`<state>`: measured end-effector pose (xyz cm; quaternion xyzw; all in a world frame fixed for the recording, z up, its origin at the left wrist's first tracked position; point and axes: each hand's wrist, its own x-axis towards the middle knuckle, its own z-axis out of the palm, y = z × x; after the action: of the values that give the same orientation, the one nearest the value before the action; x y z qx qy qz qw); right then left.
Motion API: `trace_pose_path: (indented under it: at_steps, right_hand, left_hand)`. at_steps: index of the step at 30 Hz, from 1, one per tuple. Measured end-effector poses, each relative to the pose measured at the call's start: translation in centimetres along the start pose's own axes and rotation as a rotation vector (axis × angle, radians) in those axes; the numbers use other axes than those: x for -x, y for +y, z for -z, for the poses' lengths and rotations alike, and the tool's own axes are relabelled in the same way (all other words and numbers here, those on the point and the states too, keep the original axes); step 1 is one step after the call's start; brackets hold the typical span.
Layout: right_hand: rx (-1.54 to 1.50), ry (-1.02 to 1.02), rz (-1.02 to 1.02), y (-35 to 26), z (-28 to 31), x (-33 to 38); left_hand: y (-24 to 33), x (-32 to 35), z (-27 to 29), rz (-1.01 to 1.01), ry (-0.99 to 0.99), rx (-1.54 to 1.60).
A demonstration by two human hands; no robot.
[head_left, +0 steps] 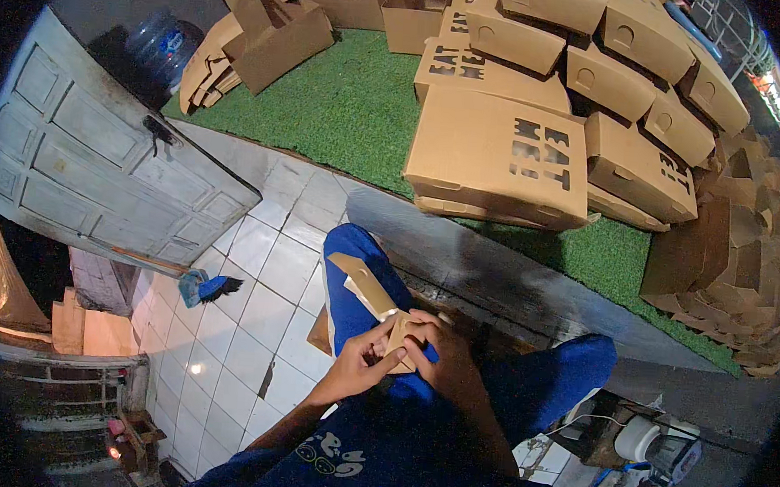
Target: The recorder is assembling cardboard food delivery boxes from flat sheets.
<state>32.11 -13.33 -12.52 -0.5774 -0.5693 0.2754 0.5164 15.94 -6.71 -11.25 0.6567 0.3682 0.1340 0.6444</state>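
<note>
Above my lap, both hands grip a small partly folded cardboard box (367, 291). One long flap of it sticks up and away to the far left over my blue trouser leg. My left hand (367, 360) closes on its near left side, thumb pressed against the board. Opposite it, my right hand (433, 343) pinches the right side with bent fingers. The two hands almost meet, and the lower part of the box is partly hidden by the fingers.
Finished brown boxes (494, 152) are piled on a ledge covered with green artificial turf (355, 90). Stacked cardboard trays (720, 255) stand at its right end, carrier boxes (281, 45) at its far left. A white door (101, 145) and a brush with dustpan (195, 287) are on the left.
</note>
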Motion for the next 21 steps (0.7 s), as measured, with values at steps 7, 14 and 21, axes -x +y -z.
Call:
trace_pose_path:
  at_steps: [7, 14, 21]
  right_hand:
    - [-0.034, -0.132, -0.042, -0.4, 1.1, 0.2]
    - [-0.062, -0.354, -0.068, -1.5, 2.4, 0.4]
    - [0.071, -0.272, 0.003, -2.2, 1.5, 0.6]
  left_hand:
    - [1.0, -0.3, -0.4, -0.070, -0.015, 0.373]
    - [1.6, 0.1, 0.2, 0.036, -0.018, 0.340]
    - [2.6, -0.2, 0.2, 0.006, 0.049, 0.276]
